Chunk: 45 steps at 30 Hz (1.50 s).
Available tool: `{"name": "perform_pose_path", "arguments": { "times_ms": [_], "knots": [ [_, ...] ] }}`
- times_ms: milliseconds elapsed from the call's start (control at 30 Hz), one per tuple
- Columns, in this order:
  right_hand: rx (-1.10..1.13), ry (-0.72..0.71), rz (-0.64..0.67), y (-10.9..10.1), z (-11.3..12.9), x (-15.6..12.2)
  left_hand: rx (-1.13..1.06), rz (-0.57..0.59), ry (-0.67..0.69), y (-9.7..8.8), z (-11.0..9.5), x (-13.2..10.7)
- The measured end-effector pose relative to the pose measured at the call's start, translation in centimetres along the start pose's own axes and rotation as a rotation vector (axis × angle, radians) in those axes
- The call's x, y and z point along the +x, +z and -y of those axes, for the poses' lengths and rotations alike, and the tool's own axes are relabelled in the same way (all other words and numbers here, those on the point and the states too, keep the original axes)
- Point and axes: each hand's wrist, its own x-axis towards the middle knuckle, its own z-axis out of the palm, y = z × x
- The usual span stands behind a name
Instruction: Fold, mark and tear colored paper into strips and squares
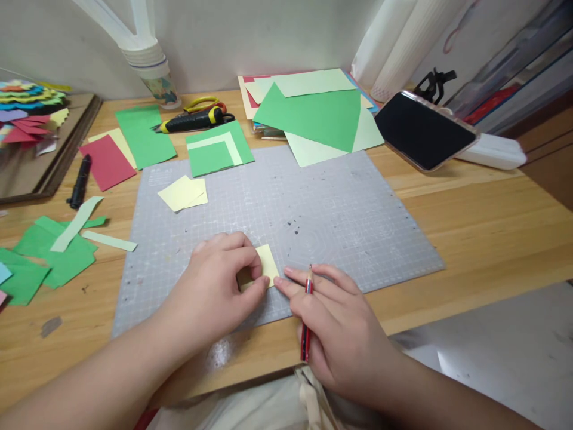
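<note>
Two hands work at one small yellow card (268, 261), which lies on the gray cutting mat (344, 203). The left hand (228, 272) curls over the card's left part, thumb at its near edge; whether it pinches or only presses, I cannot tell. The right hand (333, 325) grasps a red-and-black pencil (305, 331), one fingertip at the card's near right corner. Beyond the left hand lie yellow pieces (181, 192); to its left, green scraps (71, 267).

No text can be read: the print (159, 177) on the grey mat (331, 203) is too faint.
</note>
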Motion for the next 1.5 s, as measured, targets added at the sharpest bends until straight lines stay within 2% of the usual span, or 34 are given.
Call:
{"name": "perform_pose_path", "arguments": {
  "times_ms": [333,467,667,767,867,1033,1233,1500],
  "knots": [
    [0.030,0.040,0.006,0.1,0.0,0.0,0.014,0.013,-0.021,-0.1,-0.1,0.0],
    [0.154,0.173,-0.001,0.2,0.0,-0.1,0.016,0.022,-0.034,-0.2,-0.2,0.0],
    [0.428,0.449,-0.052,0.3,-0.2,-0.6,0.005,0.015,-0.023,-0.1,-0.2,0.2],
    [0.407,0.357,-0.073,0.3,-0.3,-0.6,0.002,0.008,-0.015,-0.1,-0.2,0.2],
    [0.311,0.236,-0.021,0.2,-0.3,-0.4,0.002,0.010,-0.011,-0.1,-0.2,0.1],
    [0.130,0.135,-0.002,0.1,-0.1,0.1,0.020,0.009,-0.022,-0.1,-0.3,-0.2],
    [0.093,0.148,-0.028,0.2,0.1,0.0,0.189,-0.065,-0.069,1.0,-1.3,-0.8],
    [0.059,0.125,-0.055,0.3,0.3,0.1,0.417,-0.151,-0.035,1.8,-1.7,-2.0]
  ]
}}
